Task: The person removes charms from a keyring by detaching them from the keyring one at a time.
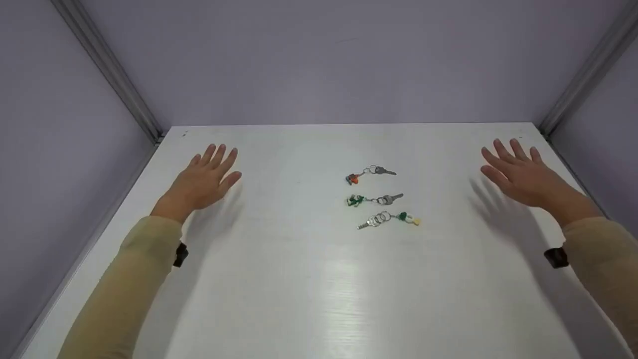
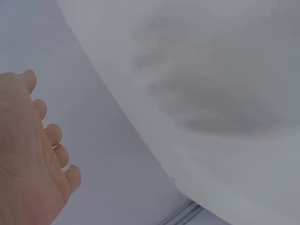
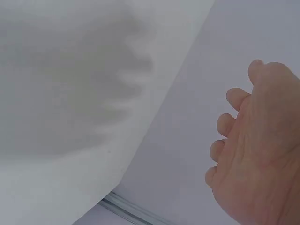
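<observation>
Both hands hover flat with fingers spread, holding nothing — the left hand [image 1: 204,179] near the counter's [image 1: 299,289] left edge, the right hand [image 1: 521,174] near its right edge. Between them, unobstructed, lie three keyrings, long axes roughly left-right: orange-tagged keyring [image 1: 370,174], green-tagged keyring [image 1: 375,199], yellow-tagged keyring [image 1: 389,219] — the tags too small to make out.

A white counter [image 1: 299,279] fills the space in front of me. Three plain, pale purple walls [image 1: 324,60] stand around it, at the back and on both sides. Grey metal strips [image 1: 107,65] run up the two back corners. Light shines in a bright patch on the near part of the counter.
</observation>
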